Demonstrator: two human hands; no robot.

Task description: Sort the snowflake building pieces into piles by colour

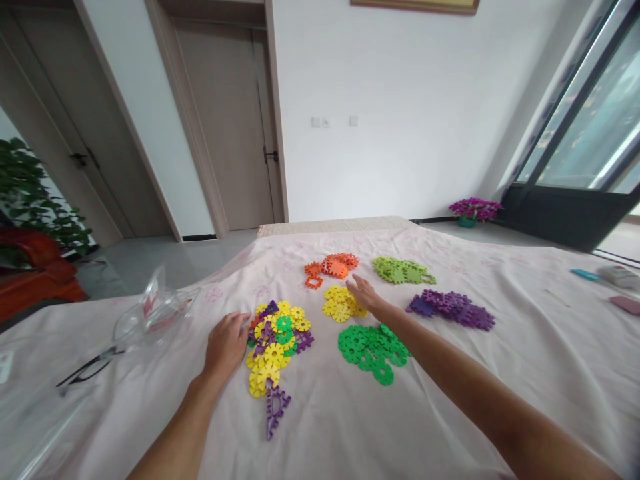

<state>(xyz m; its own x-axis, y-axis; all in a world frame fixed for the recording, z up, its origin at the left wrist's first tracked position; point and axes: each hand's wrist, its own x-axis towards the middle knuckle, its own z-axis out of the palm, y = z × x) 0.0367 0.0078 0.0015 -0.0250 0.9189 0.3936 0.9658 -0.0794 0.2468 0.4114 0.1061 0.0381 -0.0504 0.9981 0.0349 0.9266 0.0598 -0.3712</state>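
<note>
Left hand [227, 340]: against the left edge of a mixed heap [270, 375], fingers close together and loosely bent, pointing into it. Cannot tell whether a piece is gripped; the fingertips and palm side are hidden.

Right hand [362, 293]: stretched forward at the right side of a yellow pile [341, 308], back of hand partly up, fingers pointing away. Grip unclear; cannot tell if anything is held.

Mixed heap: flat notched plastic pieces, mostly yellow flower-like discs, with purple and some green among them. A purple triangular piece [272, 420] juts from its near end, point toward the wearer.

Single-colour piles to the right of and beyond the heap. Green discs [367, 348] just nearer than the yellow pile, beside the right forearm. Orange pieces [336, 268] beyond the yellow. Light green pieces [400, 270] farther right; purple pieces [453, 309] right of the forearm, bluer at the left end.

All lie on a surface with a pale pink, flower-patterned cloth [320, 427], creased. Left side: clear plastic packaging [156, 313], dark-framed glasses [90, 368]. Far right: a small blue item [586, 274].

Beyond: white wall [380, 167], brown door [220, 120], potted magenta flowers [475, 209] near the glazed door [575, 153].
</note>
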